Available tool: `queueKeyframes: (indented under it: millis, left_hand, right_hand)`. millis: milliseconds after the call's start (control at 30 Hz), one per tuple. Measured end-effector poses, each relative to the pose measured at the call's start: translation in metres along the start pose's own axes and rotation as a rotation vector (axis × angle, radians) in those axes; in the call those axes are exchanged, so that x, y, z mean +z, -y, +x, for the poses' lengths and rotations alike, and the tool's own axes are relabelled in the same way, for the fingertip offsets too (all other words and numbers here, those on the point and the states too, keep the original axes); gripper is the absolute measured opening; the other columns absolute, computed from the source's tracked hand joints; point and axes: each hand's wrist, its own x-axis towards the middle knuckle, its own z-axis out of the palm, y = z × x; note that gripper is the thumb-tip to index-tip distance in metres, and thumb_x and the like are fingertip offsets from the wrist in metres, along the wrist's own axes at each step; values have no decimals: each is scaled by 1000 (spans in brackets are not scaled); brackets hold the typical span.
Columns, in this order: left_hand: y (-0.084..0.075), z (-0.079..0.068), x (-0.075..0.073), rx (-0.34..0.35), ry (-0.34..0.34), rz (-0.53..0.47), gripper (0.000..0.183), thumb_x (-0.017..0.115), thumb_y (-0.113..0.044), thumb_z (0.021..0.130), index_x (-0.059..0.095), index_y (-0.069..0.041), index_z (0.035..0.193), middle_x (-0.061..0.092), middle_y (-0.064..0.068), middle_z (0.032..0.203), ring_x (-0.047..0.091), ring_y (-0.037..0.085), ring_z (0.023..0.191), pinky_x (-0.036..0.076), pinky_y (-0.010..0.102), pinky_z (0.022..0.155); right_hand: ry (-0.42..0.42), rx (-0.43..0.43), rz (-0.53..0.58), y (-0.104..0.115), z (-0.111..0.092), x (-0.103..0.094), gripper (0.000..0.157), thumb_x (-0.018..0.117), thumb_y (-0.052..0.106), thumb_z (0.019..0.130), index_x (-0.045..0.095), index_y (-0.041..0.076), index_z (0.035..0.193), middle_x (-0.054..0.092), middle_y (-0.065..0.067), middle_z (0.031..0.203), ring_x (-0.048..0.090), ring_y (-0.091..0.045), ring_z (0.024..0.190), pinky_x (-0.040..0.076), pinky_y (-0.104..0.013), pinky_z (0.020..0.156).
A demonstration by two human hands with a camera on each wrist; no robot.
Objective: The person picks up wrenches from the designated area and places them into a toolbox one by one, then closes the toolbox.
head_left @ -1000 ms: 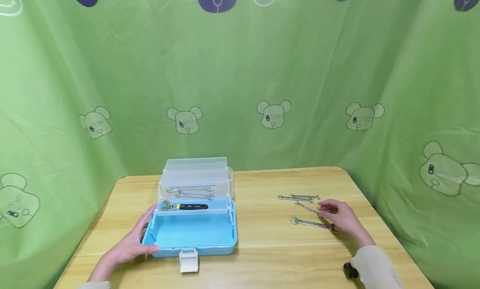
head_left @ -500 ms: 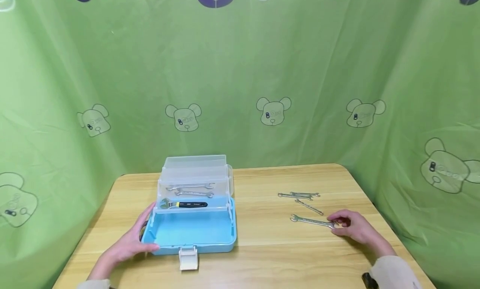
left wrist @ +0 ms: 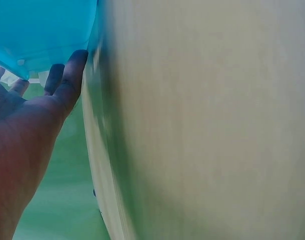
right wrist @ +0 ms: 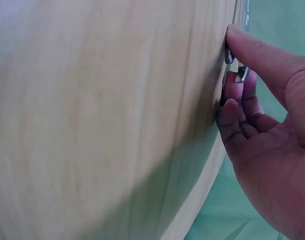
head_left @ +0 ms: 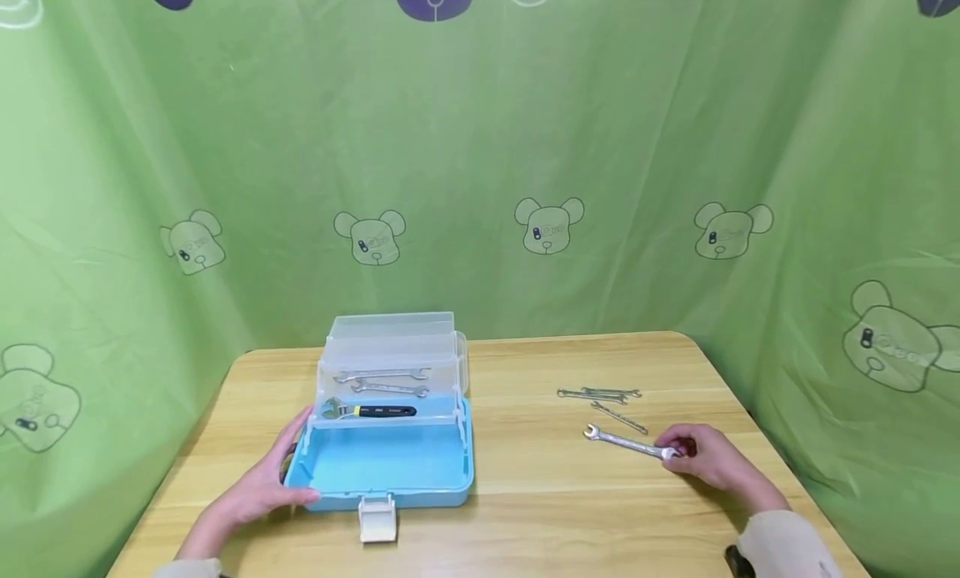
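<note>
Since half a second ago, the larger silver double-ended metal wrench (head_left: pixel 628 444) has shifted slightly in angle, its far end swung a little away from the person; the left hand and the box look unmoved. Thumb and curled fingers of the right hand (head_left: pixel 708 454) nearly meet, pinching the wrench's right-hand end. Whether its whole length is off the pale wooden table (head_left: pixel 540 520), I cannot tell. Near its far end lie one small slim silver wrench (head_left: pixel 619 417) and, beyond that, a crossed pair of thin silver wrenches (head_left: pixel 592 396).

Well to the left stands the light-blue plastic box (head_left: pixel 420 501), lid up, its white latch (head_left: pixel 377 520) hanging at the front. The left hand (head_left: pixel 258 490) is spread wide, fingers fairly straight along the box's left side, thumb at the front corner. An adjustable wrench with a black handle (head_left: pixel 386 411) and two silver wrenches (head_left: pixel 390 389) lie in the clear tray.

Held by one end only, the larger wrench could pivot in the pinch, dip and knock the small ones. A low pass could catch the box's right rim; should the left hand ease, that knock might slide the box.

A broad stretch of wood separates box and wrenches; the table's right edge runs near the right hand.
</note>
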Motion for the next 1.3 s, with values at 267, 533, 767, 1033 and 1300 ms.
queueKeyframes:
  millis: [267,533,767,1033,1300]
  left_hand:
    - [1,0,0,-8,-3,5,130,89,-15,76,-3,-35,167,-2,29,171,8,66,148,20,87,105]
    - [1,0,1,-5,2,-8,130,88,-15,77,-3,-35,167,-2,29,171,7,66,149,19,88,105]
    - [3,1,1,-16,1,-8,130,88,-16,77,-4,-36,167,-3,29,171,7,66,149,18,88,105]
    - [5,3,2,2,-3,-16,130,88,-16,77,-4,-35,167,-3,29,171,8,66,149,17,88,105]
    - [5,2,2,-7,-9,-5,130,88,-17,77,-3,-36,167,-2,28,172,9,65,149,19,88,105]
  right_hand:
    - [-28,-22,-83,5,-1,-2,15,82,14,85,77,11,100,67,1,89,51,-8,78,45,-23,66]
    - [26,-36,36,11,-6,-3,25,70,15,97,72,2,118,65,-3,88,53,-9,73,48,-24,62]
    - [100,-8,320,15,-5,-5,40,49,17,110,51,-10,140,65,-14,83,59,-17,68,53,-28,58]
    - [76,67,460,15,-5,-9,53,59,23,106,48,-13,144,70,-21,107,71,-23,88,64,-32,80]
    - [-11,120,462,22,-8,-11,56,70,24,99,55,-8,142,72,-23,121,75,-23,98,61,-22,88]
